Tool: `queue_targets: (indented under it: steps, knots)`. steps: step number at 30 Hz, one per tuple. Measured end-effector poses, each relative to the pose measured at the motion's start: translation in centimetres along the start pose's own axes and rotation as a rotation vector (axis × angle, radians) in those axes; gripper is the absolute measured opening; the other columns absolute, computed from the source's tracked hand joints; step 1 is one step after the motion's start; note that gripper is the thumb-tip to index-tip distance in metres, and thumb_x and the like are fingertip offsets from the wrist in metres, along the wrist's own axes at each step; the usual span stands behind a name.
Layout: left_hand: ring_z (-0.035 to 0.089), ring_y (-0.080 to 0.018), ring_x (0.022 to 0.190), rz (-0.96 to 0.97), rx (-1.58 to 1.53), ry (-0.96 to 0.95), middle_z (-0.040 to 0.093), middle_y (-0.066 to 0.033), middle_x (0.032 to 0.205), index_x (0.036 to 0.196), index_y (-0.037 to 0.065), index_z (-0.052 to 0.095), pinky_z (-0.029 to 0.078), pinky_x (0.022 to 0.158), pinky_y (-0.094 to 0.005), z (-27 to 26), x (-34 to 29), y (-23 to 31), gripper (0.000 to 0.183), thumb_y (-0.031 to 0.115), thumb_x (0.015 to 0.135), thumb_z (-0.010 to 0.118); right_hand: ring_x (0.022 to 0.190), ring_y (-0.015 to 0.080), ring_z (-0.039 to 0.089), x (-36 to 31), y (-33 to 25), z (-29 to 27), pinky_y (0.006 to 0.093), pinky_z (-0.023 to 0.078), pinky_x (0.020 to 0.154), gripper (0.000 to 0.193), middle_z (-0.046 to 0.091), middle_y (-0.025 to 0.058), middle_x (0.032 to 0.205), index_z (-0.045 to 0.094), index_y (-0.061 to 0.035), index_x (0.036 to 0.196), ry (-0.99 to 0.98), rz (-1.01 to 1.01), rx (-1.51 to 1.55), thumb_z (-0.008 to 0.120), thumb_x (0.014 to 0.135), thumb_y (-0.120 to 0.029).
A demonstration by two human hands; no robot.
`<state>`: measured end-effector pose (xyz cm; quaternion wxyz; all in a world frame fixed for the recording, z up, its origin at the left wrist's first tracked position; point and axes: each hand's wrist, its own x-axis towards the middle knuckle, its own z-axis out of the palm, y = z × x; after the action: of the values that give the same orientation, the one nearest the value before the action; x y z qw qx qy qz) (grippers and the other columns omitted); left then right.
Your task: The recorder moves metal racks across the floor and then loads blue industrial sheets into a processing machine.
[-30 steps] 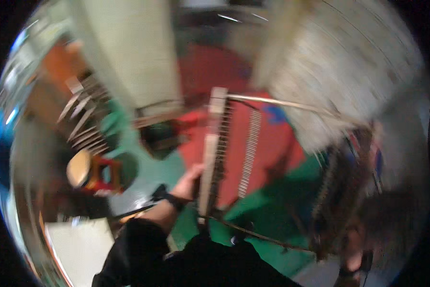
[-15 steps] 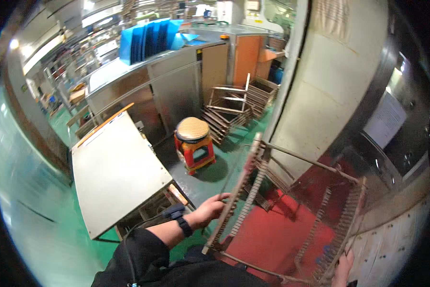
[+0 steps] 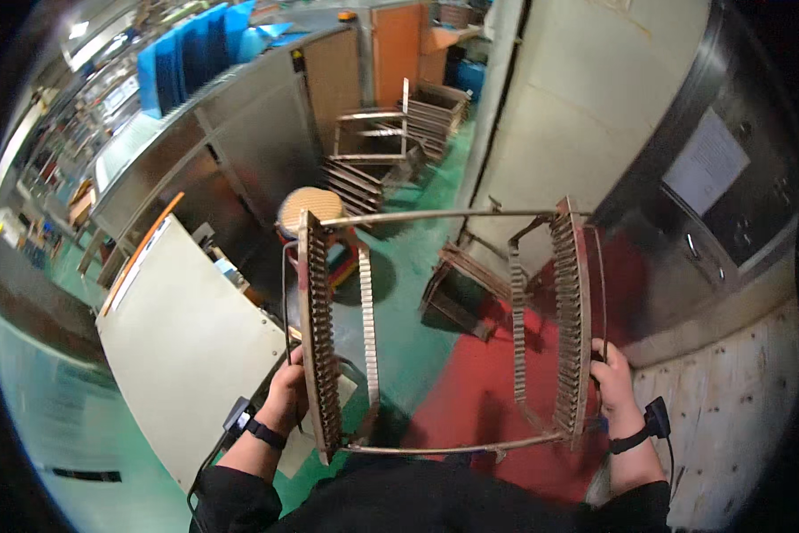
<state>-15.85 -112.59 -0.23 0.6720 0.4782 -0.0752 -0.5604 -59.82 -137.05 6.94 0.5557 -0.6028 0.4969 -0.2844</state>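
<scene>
I hold a slotted metal rack (image 3: 571,324) in front of me, level across my body. It is an open frame with toothed side walls joined by thin rods. My left hand (image 3: 286,395) is closed round the wire handle on its left side. On the opposite side my right hand (image 3: 614,380) grips the other handle, with the fingers partly hidden behind the side wall. Through the frame, a smaller rusty metal frame (image 3: 461,289) shows on the floor, beside the pale wall panel.
A white-topped table (image 3: 186,355) stands at my left, with a round-topped stool (image 3: 310,210) beyond it. Several metal racks (image 3: 355,178) are piled by the steel cabinet (image 3: 257,124). Blue sheets (image 3: 190,58) stand on the cabinet. A dark metal door (image 3: 737,178) is at right.
The rack has swung from a slant at the right to level in front of me. My left hand moved left and now holds its handle. The view has turned rightward.
</scene>
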Motion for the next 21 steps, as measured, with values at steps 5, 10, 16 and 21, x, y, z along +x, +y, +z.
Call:
queue_targets:
  steps: [5,10,16,21]
  knots:
    - [0.062,-0.0278,0.103,-0.103,0.055,-0.276,0.061,-0.013,0.115,0.132,0.007,0.047,0.052,0.087,-0.0395,0.9,6.2,0.8,0.056,0.021,0.078,0.052,0.111,0.022,0.058,-5.6,-1.7,-0.1,0.0342,0.047,0.096,0.051,0.058,0.013,0.125,0.048,0.0058,0.132,0.098,0.023,0.45,0.043,0.081,0.005]
    - [0.063,-0.028,0.101,-0.248,0.154,-0.416,0.061,-0.0134,0.117,0.134,0.006,0.046,0.052,0.085,-0.0413,5.1,10.5,-0.5,0.058,0.023,0.078,0.053,0.101,0.0205,0.062,-10.0,0.1,-1.4,0.0334,0.052,0.088,0.056,0.059,0.0131,0.119,0.041,0.0044,0.138,0.23,-0.029,0.543,0.047,0.083,-0.007]
    - [0.064,-0.0283,0.099,-0.396,0.209,-0.498,0.063,-0.013,0.115,0.135,0.006,0.046,0.052,0.084,-0.0397,8.6,12.2,-5.8,0.06,0.023,0.077,0.054,0.086,0.0148,0.065,-13.5,4.4,-5.5,0.0284,0.056,0.072,0.047,0.063,0.0072,0.107,0.046,-0.0005,0.132,0.298,0.195,0.592,0.048,0.087,-0.01]
    - [0.063,-0.0283,0.099,-0.472,0.282,-0.447,0.062,-0.013,0.116,0.136,0.007,0.045,0.051,0.086,-0.0393,11.2,11.3,-8.0,0.061,0.023,0.078,0.053,0.092,0.0168,0.065,-15.1,9.5,-9.6,0.0307,0.056,0.077,0.044,0.063,0.0083,0.109,0.05,0.0006,0.13,0.269,0.28,0.536,0.04,0.087,0.002]
